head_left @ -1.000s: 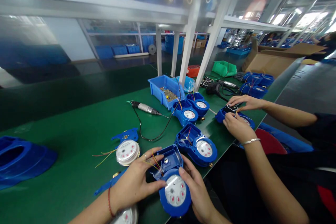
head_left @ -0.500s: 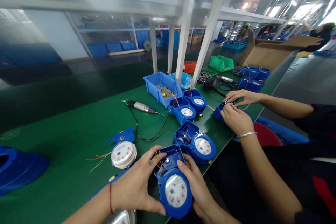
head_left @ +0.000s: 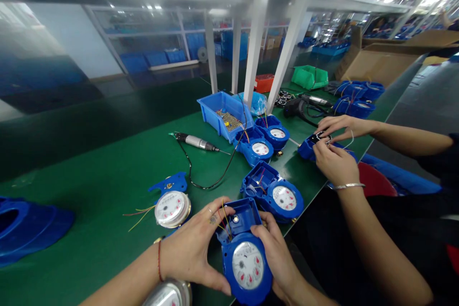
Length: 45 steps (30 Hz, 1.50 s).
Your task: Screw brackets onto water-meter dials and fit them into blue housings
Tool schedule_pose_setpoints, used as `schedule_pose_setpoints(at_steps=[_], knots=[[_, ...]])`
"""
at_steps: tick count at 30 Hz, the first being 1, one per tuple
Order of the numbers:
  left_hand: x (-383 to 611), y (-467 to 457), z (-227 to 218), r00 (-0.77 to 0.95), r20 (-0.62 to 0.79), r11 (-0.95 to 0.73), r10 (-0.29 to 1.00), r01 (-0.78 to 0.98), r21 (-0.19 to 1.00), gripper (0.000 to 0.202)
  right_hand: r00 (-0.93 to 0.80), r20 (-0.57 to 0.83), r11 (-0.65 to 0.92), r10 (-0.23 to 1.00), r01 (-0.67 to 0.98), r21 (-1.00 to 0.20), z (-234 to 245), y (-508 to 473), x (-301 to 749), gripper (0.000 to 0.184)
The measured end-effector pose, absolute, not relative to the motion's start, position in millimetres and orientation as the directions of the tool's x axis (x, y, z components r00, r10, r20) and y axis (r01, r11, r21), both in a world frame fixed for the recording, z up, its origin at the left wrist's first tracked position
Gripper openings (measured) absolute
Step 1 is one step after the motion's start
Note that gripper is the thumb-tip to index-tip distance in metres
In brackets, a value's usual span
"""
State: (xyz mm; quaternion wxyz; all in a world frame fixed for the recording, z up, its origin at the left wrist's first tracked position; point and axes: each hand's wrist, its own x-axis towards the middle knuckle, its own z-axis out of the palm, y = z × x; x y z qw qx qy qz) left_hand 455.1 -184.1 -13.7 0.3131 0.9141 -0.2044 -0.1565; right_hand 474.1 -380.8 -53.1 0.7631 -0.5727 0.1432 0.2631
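Note:
A blue water meter point(head_left: 245, 258) with a white dial and an open wire box sits at the green bench's near edge. My left hand point(head_left: 193, 251) grips its left side, with the index finger reaching onto the coloured wires in the box. My right hand point(head_left: 278, 260) clasps its right side. A second blue meter point(head_left: 274, 193) lies just beyond. A bare dial unit with loose wires point(head_left: 172, 208) rests to the left, next to a blue bracket point(head_left: 170, 183).
A co-worker's two hands point(head_left: 332, 150) work on another blue meter at the right. Further back lie an electric screwdriver point(head_left: 197, 142), a blue bin of screws point(head_left: 224, 117), two more meters point(head_left: 267, 141), a green bin point(head_left: 309, 77) and a cardboard box point(head_left: 380, 64). A blue cover point(head_left: 28, 224) lies far left.
I have drawn the meter slightly toward me and to the right between both hands. The co-worker's hands keep working on their meter.

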Motion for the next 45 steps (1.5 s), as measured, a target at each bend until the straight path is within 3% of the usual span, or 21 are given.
schedule_pose_setpoints(at_steps=[5, 11, 15, 20, 22, 24, 26, 28, 30, 32, 35, 40, 45], knots=[[460, -183, -14, 0.852, -0.148, -0.682, -0.503, -0.286, 0.673, 0.100, 0.837, -0.499, 0.176, 0.224, -0.538, -0.824, -57, -384, 473, 0.060], [459, -182, -19, 0.867, -0.125, -0.659, -0.482, -0.265, 0.704, 0.098, 0.834, -0.451, 0.235, 0.318, -0.530, -0.815, -60, -387, 466, 0.079], [453, -181, -25, 0.883, -0.070, -0.632, -0.464, -0.275, 0.724, 0.095, 0.850, -0.445, 0.281, 0.282, -0.517, -0.809, -62, -381, 467, 0.082], [446, -185, -29, 0.949, -0.044, -0.711, -0.313, -0.203, 0.673, 0.101, 0.824, -0.461, 0.333, 0.329, -0.558, -0.760, -64, -381, 479, 0.082], [447, -189, -28, 0.971, -0.037, -0.746, -0.238, -0.158, 0.647, 0.100, 0.832, -0.416, 0.272, 0.366, -0.524, -0.807, -69, -392, 475, 0.079], [450, -192, -25, 0.981, -0.038, -0.770, -0.188, -0.124, 0.625, 0.101, 0.878, -0.268, 0.117, 0.396, -0.338, -0.934, -77, -405, 468, 0.075], [453, -195, -22, 0.986, -0.046, -0.791, -0.161, -0.101, 0.603, 0.104, 0.919, 0.004, -0.099, 0.395, 0.048, -0.994, -86, -419, 461, 0.074], [452, -196, -16, 0.987, -0.057, -0.821, -0.150, -0.092, 0.563, 0.107, 0.861, 0.295, -0.276, 0.415, 0.428, -0.861, -92, -427, 458, 0.066], [445, -194, -8, 0.990, -0.034, -0.862, -0.135, -0.100, 0.496, 0.097, 0.764, 0.459, -0.351, 0.454, 0.627, -0.695, -95, -431, 459, 0.053], [430, -191, 1, 0.993, 0.064, -0.901, -0.100, -0.118, 0.417, 0.074, 0.705, 0.503, -0.385, 0.499, 0.701, -0.600, -95, -430, 462, 0.047], [397, -181, 11, 0.955, 0.296, -0.938, -0.031, -0.130, 0.321, 0.043, 0.673, 0.534, -0.461, 0.511, 0.739, -0.491, -90, -429, 466, 0.054], [344, -162, 11, 0.851, 0.521, -0.972, 0.062, -0.066, 0.224, 0.026, 0.570, 0.686, -0.444, 0.452, 0.811, -0.381, -80, -431, 458, 0.053], [315, -146, -4, 0.782, 0.611, -0.955, 0.119, -0.078, 0.285, 0.024, 0.466, 0.773, -0.361, 0.431, 0.874, -0.325, -59, -433, 478, 0.041]])
